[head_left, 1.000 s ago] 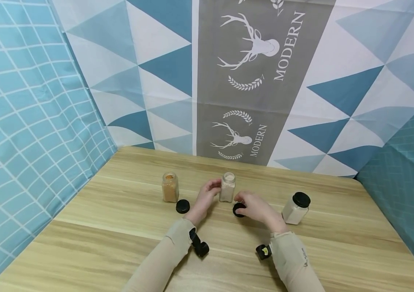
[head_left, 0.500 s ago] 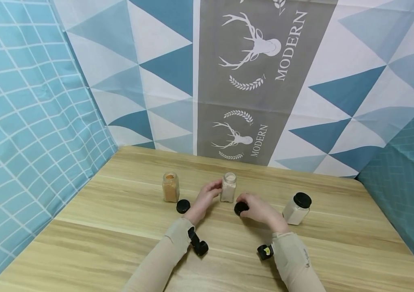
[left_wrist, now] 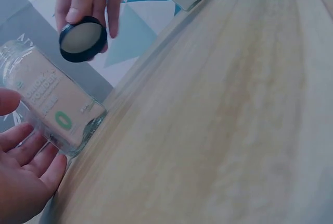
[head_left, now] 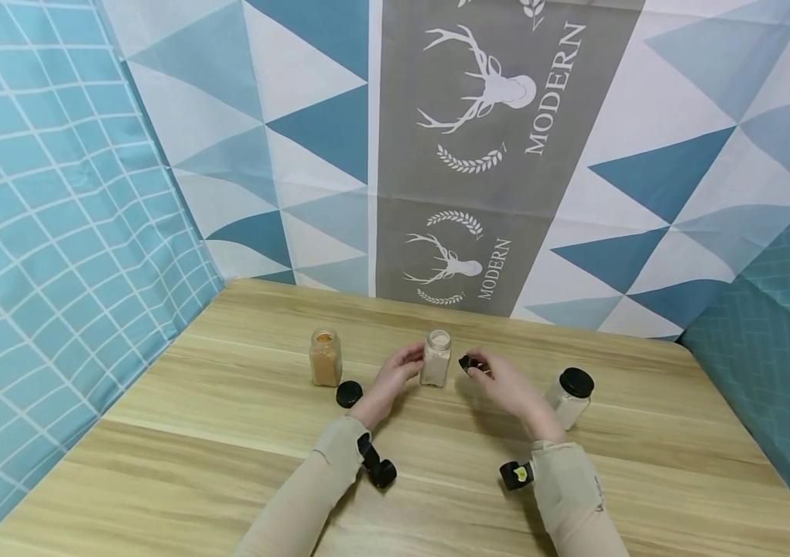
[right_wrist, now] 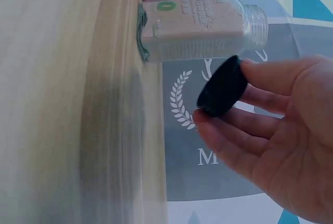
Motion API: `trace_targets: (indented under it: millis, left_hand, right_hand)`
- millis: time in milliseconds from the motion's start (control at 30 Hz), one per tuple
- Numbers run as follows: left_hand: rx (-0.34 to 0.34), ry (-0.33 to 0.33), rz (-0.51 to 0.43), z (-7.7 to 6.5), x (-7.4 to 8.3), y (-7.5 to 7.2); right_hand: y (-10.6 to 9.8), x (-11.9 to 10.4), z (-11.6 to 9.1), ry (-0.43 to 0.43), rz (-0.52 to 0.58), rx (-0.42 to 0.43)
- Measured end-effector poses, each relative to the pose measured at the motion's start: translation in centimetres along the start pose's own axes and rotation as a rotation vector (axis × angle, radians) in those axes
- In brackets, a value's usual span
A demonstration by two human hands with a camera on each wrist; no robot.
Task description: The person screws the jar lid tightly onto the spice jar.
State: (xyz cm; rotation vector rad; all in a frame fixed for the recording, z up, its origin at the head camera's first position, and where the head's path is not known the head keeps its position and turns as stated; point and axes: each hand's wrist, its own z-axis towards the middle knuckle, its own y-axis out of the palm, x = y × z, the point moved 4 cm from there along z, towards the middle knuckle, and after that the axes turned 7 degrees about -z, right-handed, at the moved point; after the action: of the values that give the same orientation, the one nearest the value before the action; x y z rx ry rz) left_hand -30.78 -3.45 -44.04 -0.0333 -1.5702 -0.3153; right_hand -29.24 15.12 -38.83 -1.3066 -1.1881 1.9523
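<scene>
A square glass jar point(head_left: 436, 360) of pale powder, its label reading something like "onion powder", stands uncapped on the table. My left hand point(head_left: 398, 374) is at its left side, fingertips right by the glass and not wrapped round it, as the right wrist view shows. Above the table, right of the jar, my right hand point(head_left: 506, 384) pinches a black lid point(right_wrist: 223, 87) between thumb and fingers. The lid is tilted, its pale inner face point(left_wrist: 81, 38) showing in the left wrist view.
To the left stands an uncapped jar point(head_left: 326, 360) of orange powder, with a black lid point(head_left: 349, 394) lying in front of it. A capped jar point(head_left: 571, 396) of pale contents is partly behind my right wrist. Patterned cloth point(head_left: 325, 155) hangs behind the wooden table point(head_left: 179, 433).
My right hand has lifted the black lid off the table, raising it and tilting it beside the jar. The left hand has stayed by the jar.
</scene>
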Motion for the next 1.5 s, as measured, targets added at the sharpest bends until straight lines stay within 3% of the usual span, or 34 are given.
trace_targets:
  millis: [200,500,767,1067,1500]
  left_hand:
    - [-0.013,0.011,-0.03,0.4,-0.9,-0.2]
    - [-0.014,0.044,-0.009,0.6,-0.8,-0.3]
    - [-0.037,0.044,0.012,0.5,-0.7,-0.1]
    - [-0.036,0.03,0.015,0.6,-0.9,-0.2]
    - [-0.053,0.06,0.012,0.4,-0.4,-0.3]
  right_hand:
    - [-0.4,-0.1,0.4,0.026,0.036,0.048]
    - [-1.0,-0.6,1.2,0.01,0.214,0.18]
    - [-1.1,-1.3,1.7,-0.007,0.221,0.232]
    - [-1.3,-1.7,2.0,0.005,0.311,0.282]
    - [-1.8,-2.1,2.1,0.01,0.366,0.363]
